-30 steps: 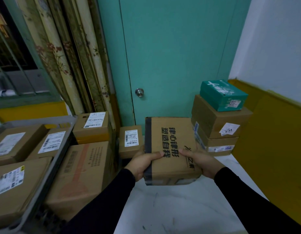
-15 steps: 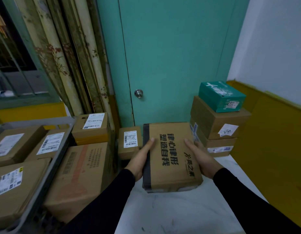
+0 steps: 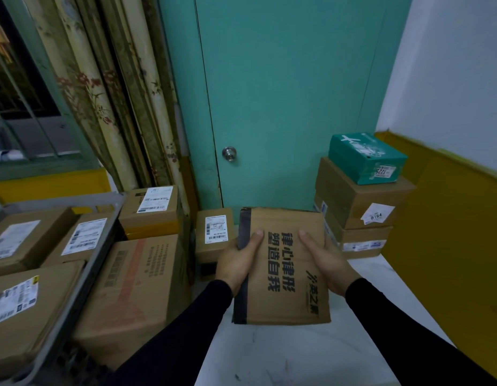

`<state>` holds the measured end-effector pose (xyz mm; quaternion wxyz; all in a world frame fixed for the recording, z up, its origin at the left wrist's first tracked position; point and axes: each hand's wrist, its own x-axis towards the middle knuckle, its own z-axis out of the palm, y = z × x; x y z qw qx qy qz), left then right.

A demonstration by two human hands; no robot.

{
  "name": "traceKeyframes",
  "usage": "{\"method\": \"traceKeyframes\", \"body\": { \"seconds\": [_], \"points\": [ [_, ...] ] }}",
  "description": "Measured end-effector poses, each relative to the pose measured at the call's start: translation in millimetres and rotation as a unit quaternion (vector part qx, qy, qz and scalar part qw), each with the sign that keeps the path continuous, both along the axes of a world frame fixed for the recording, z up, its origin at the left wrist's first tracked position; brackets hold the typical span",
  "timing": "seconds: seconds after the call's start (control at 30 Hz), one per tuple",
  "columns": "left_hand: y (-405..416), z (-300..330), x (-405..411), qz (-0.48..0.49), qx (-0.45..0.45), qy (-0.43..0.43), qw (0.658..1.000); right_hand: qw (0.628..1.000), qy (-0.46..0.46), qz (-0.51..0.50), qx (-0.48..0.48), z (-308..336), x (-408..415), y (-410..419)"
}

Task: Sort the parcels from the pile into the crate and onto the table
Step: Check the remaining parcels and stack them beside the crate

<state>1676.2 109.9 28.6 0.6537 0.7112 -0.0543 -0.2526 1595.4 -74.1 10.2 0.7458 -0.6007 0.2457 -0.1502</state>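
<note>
White table [image 3: 311,355], box [image 3: 283,302] beside its left edge

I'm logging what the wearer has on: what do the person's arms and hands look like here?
Both arms wear plain black long sleeves reaching the wrists, without visible markings. The left hand and right hand are bare: no gloves, rings or watch can be seen.
</note>
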Motion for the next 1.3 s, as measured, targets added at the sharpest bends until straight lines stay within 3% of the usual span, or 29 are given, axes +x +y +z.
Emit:
{"method": "traceKeyframes", "body": {
  "seconds": [0.47,0.57,0.67,0.87,1.03,1.3],
  "points": [
    [1.8,6.2,-2.9,0.006,0.046,-0.031,0.998,1.0,-0.007,-0.003,-0.003,8.6,-4.2,8.7],
    [3.9,8.0,-3.6,-0.023,0.014,-0.002,1.0,1.0,-0.012,0.004,-0.005,7.2,-5.0,4.8],
    [6.1,16.3,1.7,-0.049,-0.041,0.036,0.997,0.998,-0.028,0.02,0.059,10.0,-7.6,-6.5],
    [10.1,11.8,22.5,0.009,-0.119,0.159,0.98,0.989,0.008,-0.065,0.132,14.7,-8.7,-29.1],
    [5.4,2.3,23.9,-0.001,-0.148,0.195,0.97,0.984,0.022,-0.025,0.174,11.7,-14.3,-26.7],
    [7.0,-0.5,12.1,-0.097,-0.065,0.141,0.983,0.978,0.036,0.09,0.184,3.5,-19.9,-19.9]
  ]
}}
